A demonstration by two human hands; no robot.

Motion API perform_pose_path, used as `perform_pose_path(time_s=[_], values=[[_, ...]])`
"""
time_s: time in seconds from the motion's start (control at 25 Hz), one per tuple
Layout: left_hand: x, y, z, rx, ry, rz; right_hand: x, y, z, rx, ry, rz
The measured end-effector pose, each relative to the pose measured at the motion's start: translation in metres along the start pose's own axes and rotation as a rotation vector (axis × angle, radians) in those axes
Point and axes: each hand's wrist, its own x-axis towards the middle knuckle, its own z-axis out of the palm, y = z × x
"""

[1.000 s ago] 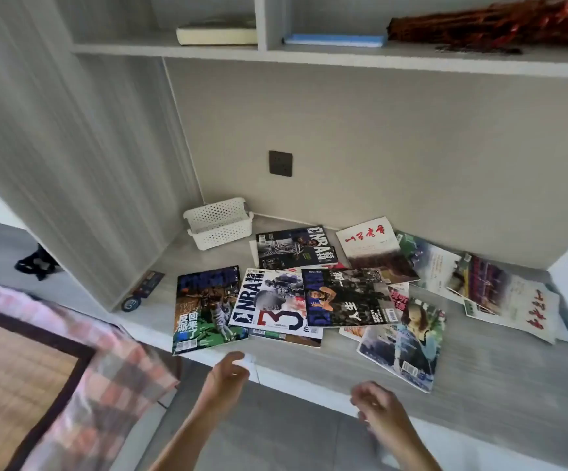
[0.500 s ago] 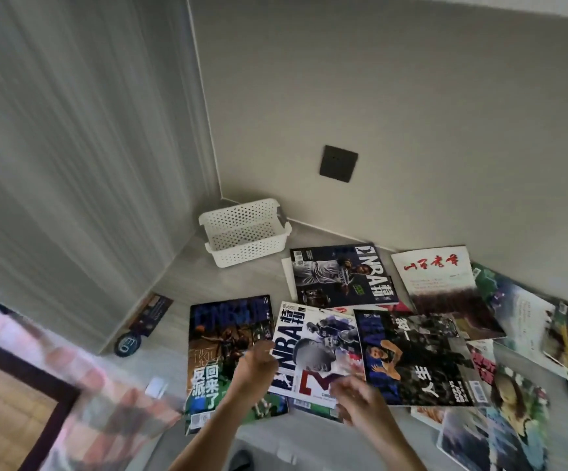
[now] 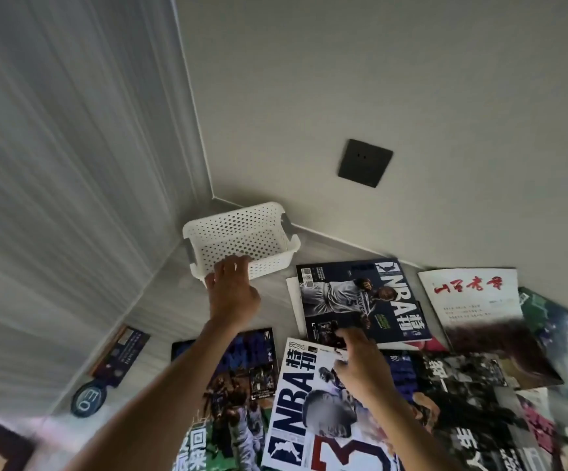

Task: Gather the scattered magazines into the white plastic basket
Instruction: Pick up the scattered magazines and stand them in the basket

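The white perforated plastic basket (image 3: 242, 229) sits in the back left corner of the shelf. My left hand (image 3: 233, 297) reaches to its near wall, fingers curled over the rim. My right hand (image 3: 360, 365) pinches the top right corner of a white NBA magazine (image 3: 296, 402) with a red 3. Beside it lie a blue-and-green magazine (image 3: 242, 385) under my left forearm, a dark NBA magazine (image 3: 360, 300), a white magazine with red characters (image 3: 472, 300) and a black magazine (image 3: 462, 402). More magazines overlap at the right edge.
A dark wall socket (image 3: 365, 163) is on the back wall above the magazines. A dark card (image 3: 119, 355) and a round blue tag (image 3: 87, 401) lie by the grey side panel (image 3: 72, 198) on the left.
The view has moved in closer and lower. My left hand went forward from the blue-and-green magazine to the basket rim. My right hand moved up to the white NBA magazine's top corner.
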Motion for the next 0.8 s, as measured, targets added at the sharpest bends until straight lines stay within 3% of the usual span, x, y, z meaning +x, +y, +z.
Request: perform_pose_path(time_s=[0.16, 0.28, 0.4, 0.48, 0.8], values=[[0.017, -0.030, 0.008, 0.162, -0.219, -0.051, 0.062, -0.005, -0.010, -0.018, 0.039, -0.111], [0.018, -0.052, 0.017, -0.063, -0.231, -0.046, 0.097, -0.030, 0.013, -0.081, 0.064, -0.185], [0.023, -0.060, 0.019, -0.108, -0.150, 0.019, 0.115, -0.033, 0.038, -0.208, -0.046, -0.022], [0.023, -0.058, 0.023, -0.096, -0.125, 0.063, 0.114, -0.014, 0.043, -0.262, -0.032, 0.020], [-0.006, -0.008, 0.035, -0.123, -0.226, 0.201, 0.027, 0.085, 0.038, -0.307, -0.074, 0.168]])
